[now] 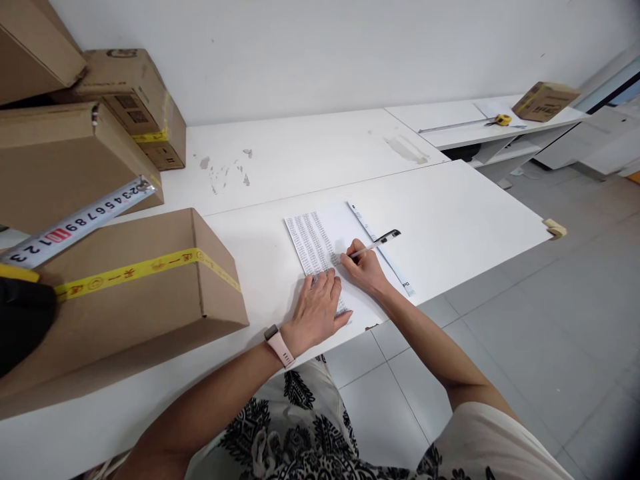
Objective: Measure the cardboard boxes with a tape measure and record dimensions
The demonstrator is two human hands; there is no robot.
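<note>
A sheet of paper [327, 230] with several columns of small printed or written text lies on the white table near its front edge. My left hand [320, 308] rests flat on the lower left part of the sheet, fingers stretched out, a pink-strapped watch [280, 345] on the wrist. In my right hand [364, 267] is a pen [383, 240] with a black cap end, its tip down by the text columns. The fingers hide the pen's tip. Just right of this hand, a narrow blue-and-white strip [357, 213] runs along the sheet's side.
Cardboard boxes [150, 280] are stacked at the left, the nearest with yellow tape. An extended tape measure [75, 227] lies across it. Another tape measure [503, 120] and a small box [547, 101] sit at the far right. A padded corner [555, 229] marks the table's right end.
</note>
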